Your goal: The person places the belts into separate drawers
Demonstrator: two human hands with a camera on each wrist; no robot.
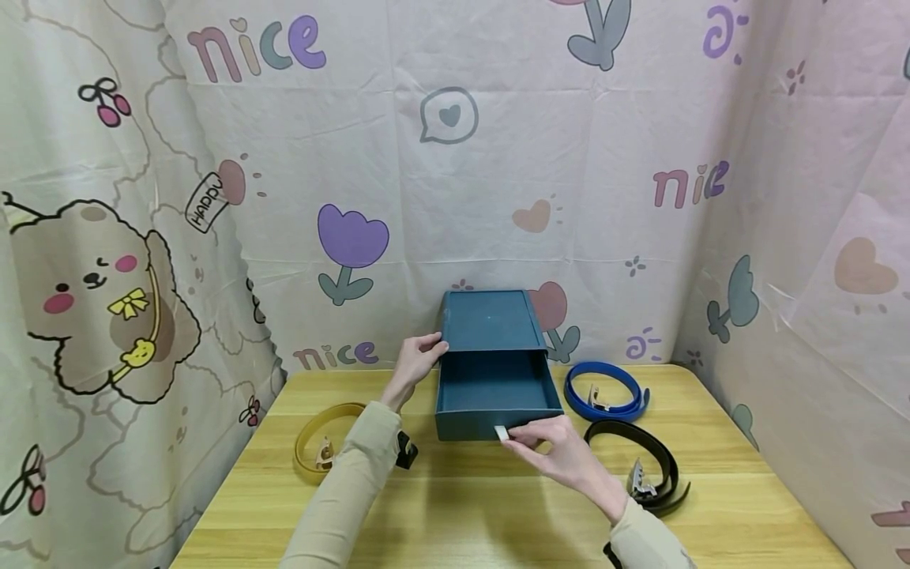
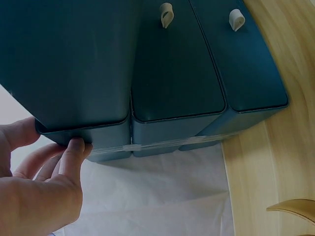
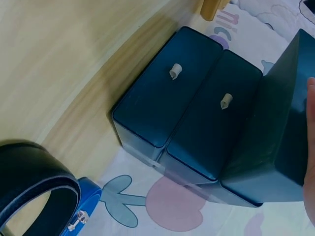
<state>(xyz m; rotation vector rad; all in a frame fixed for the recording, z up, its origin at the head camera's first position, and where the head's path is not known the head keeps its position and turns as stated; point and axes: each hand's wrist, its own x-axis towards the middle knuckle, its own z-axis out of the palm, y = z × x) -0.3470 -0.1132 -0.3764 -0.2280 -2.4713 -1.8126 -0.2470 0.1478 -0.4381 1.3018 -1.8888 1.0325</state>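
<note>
A teal drawer cabinet (image 1: 492, 320) stands at the back middle of the table. Its top drawer (image 1: 465, 427) is pulled out toward me, and the flat inside shows. My left hand (image 1: 417, 359) grips the cabinet's upper left corner; in the left wrist view its thumb and fingers close over that edge. With thumb and forefinger, my right hand (image 1: 558, 450) pinches the small white pull loop (image 1: 502, 433) on the drawer front. Two lower drawers stay shut, each with a pale pull loop (image 2: 236, 20), as the left wrist view shows. Only a sliver of the right hand enters the right wrist view.
A tan belt (image 1: 302, 450) lies coiled at the left, partly behind my left sleeve. To the cabinet's right sit a coiled blue belt (image 1: 604, 368) and, nearer me, a black belt (image 1: 661, 452). A printed cloth (image 1: 441, 197) hangs behind the wooden table (image 1: 455, 514).
</note>
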